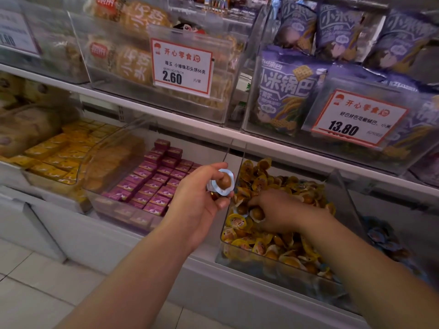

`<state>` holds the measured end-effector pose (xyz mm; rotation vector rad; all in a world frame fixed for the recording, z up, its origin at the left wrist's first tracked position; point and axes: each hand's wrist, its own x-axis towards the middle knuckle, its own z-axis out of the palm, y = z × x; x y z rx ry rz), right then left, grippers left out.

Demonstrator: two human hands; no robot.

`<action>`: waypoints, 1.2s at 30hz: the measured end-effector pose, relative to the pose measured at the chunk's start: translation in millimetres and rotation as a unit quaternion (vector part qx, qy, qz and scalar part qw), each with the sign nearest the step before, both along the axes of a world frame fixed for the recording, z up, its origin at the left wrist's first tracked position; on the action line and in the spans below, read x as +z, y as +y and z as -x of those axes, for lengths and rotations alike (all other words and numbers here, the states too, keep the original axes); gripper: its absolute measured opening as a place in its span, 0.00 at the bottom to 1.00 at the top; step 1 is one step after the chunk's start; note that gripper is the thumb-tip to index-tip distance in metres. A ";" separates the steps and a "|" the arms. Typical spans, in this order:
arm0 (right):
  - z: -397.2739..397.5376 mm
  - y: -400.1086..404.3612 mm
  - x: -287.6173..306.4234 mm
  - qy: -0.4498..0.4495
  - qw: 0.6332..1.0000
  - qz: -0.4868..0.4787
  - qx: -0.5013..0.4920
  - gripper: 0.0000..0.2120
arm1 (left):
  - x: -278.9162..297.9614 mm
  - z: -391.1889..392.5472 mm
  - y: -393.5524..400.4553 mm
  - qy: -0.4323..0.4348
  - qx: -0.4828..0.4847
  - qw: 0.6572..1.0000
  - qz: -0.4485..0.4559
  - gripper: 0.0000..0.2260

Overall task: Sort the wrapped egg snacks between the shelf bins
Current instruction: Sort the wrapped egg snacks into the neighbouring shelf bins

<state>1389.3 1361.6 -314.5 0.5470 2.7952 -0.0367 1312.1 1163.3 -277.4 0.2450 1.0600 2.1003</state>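
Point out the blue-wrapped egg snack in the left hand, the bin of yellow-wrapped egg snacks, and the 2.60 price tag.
blue-wrapped egg snack (223, 182), head view, on the brown egg showing through the wrapper.
bin of yellow-wrapped egg snacks (345, 193), head view, on its clear right wall.
2.60 price tag (182, 67), head view, on the middle of the white card.

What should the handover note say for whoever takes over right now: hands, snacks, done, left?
Left hand: holds a blue-wrapped egg snack above the gap between bins.
Right hand: down in the yellow-snack bin, fingers on an egg snack; grip unclear.
Blue-wrapped snacks sit in the bin at far right.
Done: one blue pulled from the yellow pile.
Left: move it to the blue bin, likely; keep checking the pile for strays.
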 end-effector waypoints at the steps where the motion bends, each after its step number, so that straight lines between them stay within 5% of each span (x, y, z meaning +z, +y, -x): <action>1: 0.7 -2.4 -2.8 0.009 1.000 -0.001 0.001 0.26 | 0.3 -0.2 0.1 0.001 0.001 1.000 0.001 0.10; 7: -3.8 3.9 -4.8 0.130 0.987 0.085 -0.038 0.25 | 1.5 -1.6 1.1 0.005 0.000 1.000 -0.004 0.10; 10: -14.7 11.6 6.3 0.269 0.905 0.296 -0.144 0.23 | 0.6 -2.1 4.0 0.007 -0.002 1.000 -0.009 0.10; 13: -17.8 14.1 8.7 0.314 0.859 0.347 -0.205 0.31 | -0.8 -3.1 8.0 0.007 -0.002 1.000 -0.008 0.10; 19: -14.8 5.0 6.1 0.344 0.900 0.163 -0.214 0.36 | -1.8 -6.0 12.6 0.013 0.000 1.000 -0.007 0.18; 23: -19.5 -7.0 -1.8 0.353 0.935 -0.004 -0.044 0.23 | -1.3 -6.9 15.5 0.034 -0.006 0.999 -0.002 0.18; 26: -14.4 -19.9 -12.5 0.213 0.976 0.015 0.049 0.11 | -1.7 -6.5 16.7 0.048 -0.008 0.999 0.000 0.18; 31: -4.8 -17.6 -20.1 0.074 0.996 0.005 0.047 0.30 | -5.2 -6.3 15.3 0.062 -0.008 0.998 -0.004 0.19; 36: -1.4 -19.8 -22.7 0.140 0.987 0.021 0.079 0.29 | -6.3 -6.0 15.5 0.065 -0.006 0.998 -0.001 0.19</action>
